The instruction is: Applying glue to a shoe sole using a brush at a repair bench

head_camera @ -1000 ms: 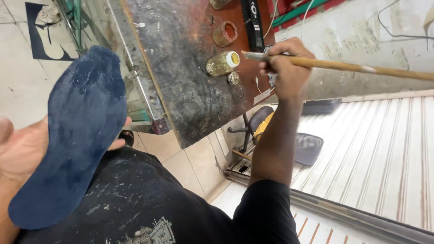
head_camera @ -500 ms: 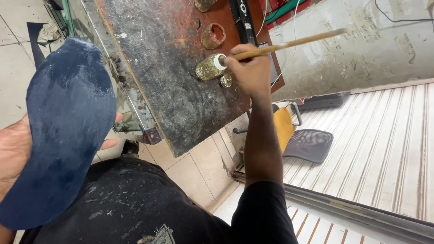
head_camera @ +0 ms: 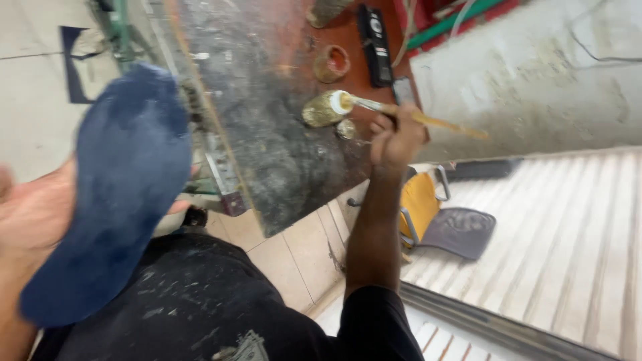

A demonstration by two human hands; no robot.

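The left hand [head_camera: 30, 220] is gripping a dark blue shoe insole [head_camera: 114, 194], its grip closed under the insole with fingers wrapping the far edge; the insole is lying flat across the palm, broad face up. That face is looking dry and bare, so no glue appears to be on it yet. To the right of that grip, the stained desk [head_camera: 267, 154] is carrying the pots. Further right, the right hand [head_camera: 394, 137] is closing its grip around a wooden-handled brush [head_camera: 414, 117], whose tip is sitting in the mouth of a glue-crusted tin [head_camera: 324, 109] just left of the grip. Beyond the tin, a small round pot [head_camera: 332, 63] and a black remote [head_camera: 374, 43] are lying on the desk. Loading the brush seems to be underway; coating the insole looks still to come.
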